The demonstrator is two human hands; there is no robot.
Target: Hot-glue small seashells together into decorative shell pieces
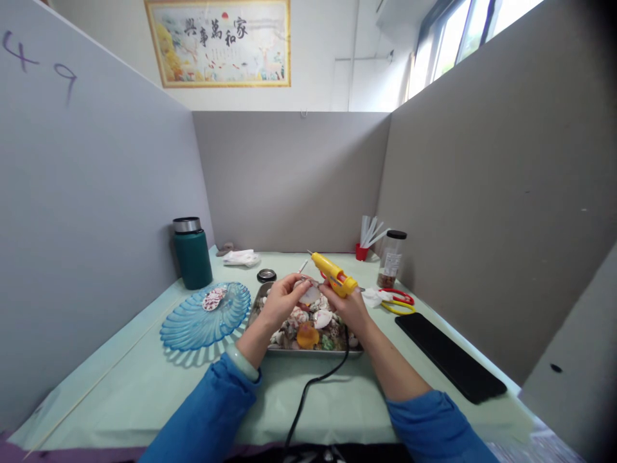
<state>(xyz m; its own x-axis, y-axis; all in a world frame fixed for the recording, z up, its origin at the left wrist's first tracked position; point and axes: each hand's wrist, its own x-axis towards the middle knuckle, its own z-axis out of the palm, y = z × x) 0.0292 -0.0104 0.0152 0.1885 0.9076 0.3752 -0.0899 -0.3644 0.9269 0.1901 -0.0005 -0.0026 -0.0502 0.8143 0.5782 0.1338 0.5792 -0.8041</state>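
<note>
Carefully, my left hand (283,298) pinches a pale shell (310,295) while my right hand (349,308) grips the yellow glue gun (332,272), nozzle best kept off skin.

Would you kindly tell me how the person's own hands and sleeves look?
The left sleeve and right sleeve are plain blue. A pale greenish band, perhaps a bangle or inner cuff, shows at the left sleeve's edge. The left hand and right hand wear no gloves.
</note>
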